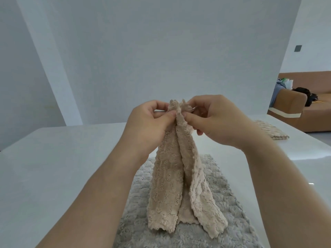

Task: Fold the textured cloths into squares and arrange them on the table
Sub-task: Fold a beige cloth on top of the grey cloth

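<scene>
Head view showed, nearest the wearer, a grey cloth lying flat on the white counter, its far edge running under the work. Above it hung a beige cloth — lifted clear at the top, its lower edge reaching down over the grey one, though whether it touched could not be told. It draped in two long folds with a gap between them. The left hand and right hand met at its top edge, each one pinched closed on a bunched corner, thumbs nearly touching. Further back on the right, a folded cloth sat on the counter, with a brown sofa beyond.

The step looked like matching corners for a fold. To do it well, the two pinched corners probably needed squaring edge to edge before lowering — a small shake would likely let the hanging halves fall even, and laying it on the counter would keep the crease straight.
</scene>
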`<state>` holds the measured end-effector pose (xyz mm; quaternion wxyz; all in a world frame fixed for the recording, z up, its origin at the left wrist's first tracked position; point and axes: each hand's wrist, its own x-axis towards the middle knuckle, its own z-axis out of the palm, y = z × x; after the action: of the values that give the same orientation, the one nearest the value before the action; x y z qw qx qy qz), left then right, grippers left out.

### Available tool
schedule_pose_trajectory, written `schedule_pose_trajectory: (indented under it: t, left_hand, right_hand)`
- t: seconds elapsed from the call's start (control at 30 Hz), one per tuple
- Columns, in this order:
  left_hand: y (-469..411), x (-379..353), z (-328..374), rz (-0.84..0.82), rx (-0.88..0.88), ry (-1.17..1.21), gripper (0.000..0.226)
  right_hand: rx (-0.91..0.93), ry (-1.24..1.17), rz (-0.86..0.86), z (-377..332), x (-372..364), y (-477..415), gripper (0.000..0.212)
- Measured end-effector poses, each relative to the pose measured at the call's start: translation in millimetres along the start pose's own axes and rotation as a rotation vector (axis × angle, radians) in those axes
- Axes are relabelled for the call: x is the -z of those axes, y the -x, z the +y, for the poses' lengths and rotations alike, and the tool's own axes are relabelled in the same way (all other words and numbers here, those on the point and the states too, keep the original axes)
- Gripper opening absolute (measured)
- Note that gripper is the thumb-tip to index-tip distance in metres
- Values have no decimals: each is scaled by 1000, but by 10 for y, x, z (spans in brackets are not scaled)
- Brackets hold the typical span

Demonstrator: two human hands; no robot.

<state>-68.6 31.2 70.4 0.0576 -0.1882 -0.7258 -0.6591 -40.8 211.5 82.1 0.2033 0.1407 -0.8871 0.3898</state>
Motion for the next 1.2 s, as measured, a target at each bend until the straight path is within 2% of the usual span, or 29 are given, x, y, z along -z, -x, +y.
schedule_pose_trajectory:
  t: [0.37,0.5,0.6,0.73,0.87,0.97,1.1,1.2]
  left_hand:
    - [11,-28,36,55,-32,29,7]
    - [52,-53,59,42,-93,-13,24]
    - [60,-57,50,58,-120,-47,11]
    - [18,-7,30,88,-125,-37,7]
    - [-5,40,37,128,-172,-20,4]
    - [-36,94,43,160,-192,6,5]
    - [-85,170,31,207,-224,1,9]
    - [-124,223,17,258,-248,-8,10]
  right_hand:
    - [74,43,109,20,-46,-13,13]
    - [75,63,139,18,-58,-8,14]
    - [73,80,160,8,-75,-13,17]
    - [0,119,62,38,-40,-21,29]
    - [-98,257,-47,146,6,-32,46]
    - [-152,302,-91,208,22,-34,45]
    - [-163,276,-50,220,43,-38,45]
    - [-119,219,56,199,75,-48,42]
